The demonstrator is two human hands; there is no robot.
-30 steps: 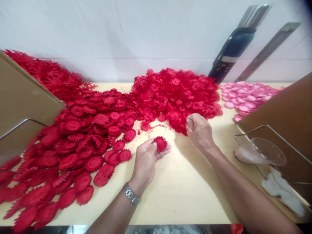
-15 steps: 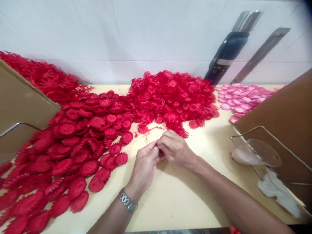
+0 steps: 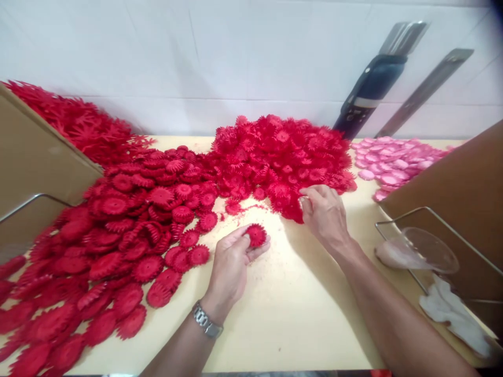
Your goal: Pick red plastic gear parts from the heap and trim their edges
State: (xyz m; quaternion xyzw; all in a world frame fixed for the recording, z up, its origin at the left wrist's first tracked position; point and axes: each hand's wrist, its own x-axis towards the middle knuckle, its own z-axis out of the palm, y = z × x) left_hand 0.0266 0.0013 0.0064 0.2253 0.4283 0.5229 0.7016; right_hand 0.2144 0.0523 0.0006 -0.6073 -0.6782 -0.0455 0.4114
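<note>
My left hand (image 3: 231, 262), with a metal watch on its wrist, is closed on a small red disc (image 3: 257, 235) with a toothed edge, pinched between thumb and fingers and facing up. My right hand (image 3: 325, 217) is at the front right edge of the middle heap of red toothed pieces (image 3: 279, 152). Its fingers are curled together beside the red pieces; what they grip, if anything, is hidden. To the left spreads a heap of thicker red toothed discs (image 3: 113, 207), close to my left hand.
Loose red cut-outs (image 3: 86, 123) lie behind a cardboard panel (image 3: 39, 141) at left. At right are pink discs (image 3: 396, 159), a brown box (image 3: 451, 188), a wire frame, a clear plastic cup (image 3: 420, 251) and white tissue (image 3: 451, 314). A dark bottle-shaped object (image 3: 373, 89) leans against the wall.
My hands were together over the table. They have since parted: my right hand moved right and up to the middle heap, while the red disc shows in my left hand.
</note>
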